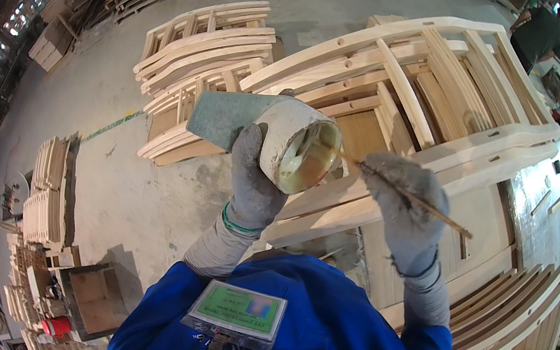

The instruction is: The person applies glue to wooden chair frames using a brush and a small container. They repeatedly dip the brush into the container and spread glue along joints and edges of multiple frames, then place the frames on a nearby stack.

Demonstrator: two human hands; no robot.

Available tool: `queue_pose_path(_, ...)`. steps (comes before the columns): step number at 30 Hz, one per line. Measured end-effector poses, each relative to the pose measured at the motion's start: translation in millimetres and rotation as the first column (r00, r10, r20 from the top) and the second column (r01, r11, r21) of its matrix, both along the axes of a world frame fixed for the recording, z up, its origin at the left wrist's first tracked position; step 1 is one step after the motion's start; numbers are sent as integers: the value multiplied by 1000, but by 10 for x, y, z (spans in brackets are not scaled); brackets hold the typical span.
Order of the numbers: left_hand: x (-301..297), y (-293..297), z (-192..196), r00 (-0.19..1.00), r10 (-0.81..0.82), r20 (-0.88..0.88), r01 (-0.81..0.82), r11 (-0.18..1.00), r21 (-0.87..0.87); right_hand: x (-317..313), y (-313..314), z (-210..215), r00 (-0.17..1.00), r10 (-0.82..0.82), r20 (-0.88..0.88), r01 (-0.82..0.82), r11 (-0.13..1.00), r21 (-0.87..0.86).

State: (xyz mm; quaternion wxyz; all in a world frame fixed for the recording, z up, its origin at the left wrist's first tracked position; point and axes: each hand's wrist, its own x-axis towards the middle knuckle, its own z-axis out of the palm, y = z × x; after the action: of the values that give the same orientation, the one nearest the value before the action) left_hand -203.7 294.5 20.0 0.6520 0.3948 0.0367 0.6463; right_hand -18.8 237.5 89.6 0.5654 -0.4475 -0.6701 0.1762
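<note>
My left hand [255,178], in a grey glove, is closed round a stained whitish pot [278,133]. The pot is tilted with its mouth to the right, and a glossy pale yellowish liquid shows inside. A flat grey-green piece [226,117] sticks out to the left behind the pot; whether my left hand also grips it, I cannot tell. My gloved right hand [406,205] pinches a thin wooden stick [441,216]. Its tip points toward the pot's mouth. Beyond both hands lies a stack of pale curved wooden frames [403,92] with round holes in their rails.
Another stack of wooden frames [205,49] stands at the far left. Curved slatted pieces [516,322] lie close on my right. At the left are stacked wooden parts [46,190], an open box [94,300] and a red container [56,325]. A person [540,37] stands at the far right.
</note>
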Motion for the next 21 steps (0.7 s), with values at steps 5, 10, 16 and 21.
queue_pose_path(5,52,84,-164,998,63,23,-61,995,-79,-270,-223,-296,998,-45,-34,39,985,-166)
queue_pose_path(10,-55,168,-346,588,744,-317,-619,666,416,-290,-292,-244,928,340,151,-372,870,323)
queue_pose_path(16,23,96,-244,817,481,-318,-477,874,97,-238,-327,-371,816,307,-490,-292,950,109)
queue_pose_path(21,69,60,-124,876,343,-338,-374,927,-28,-314,-321,-529,703,301,-644,-256,952,166)
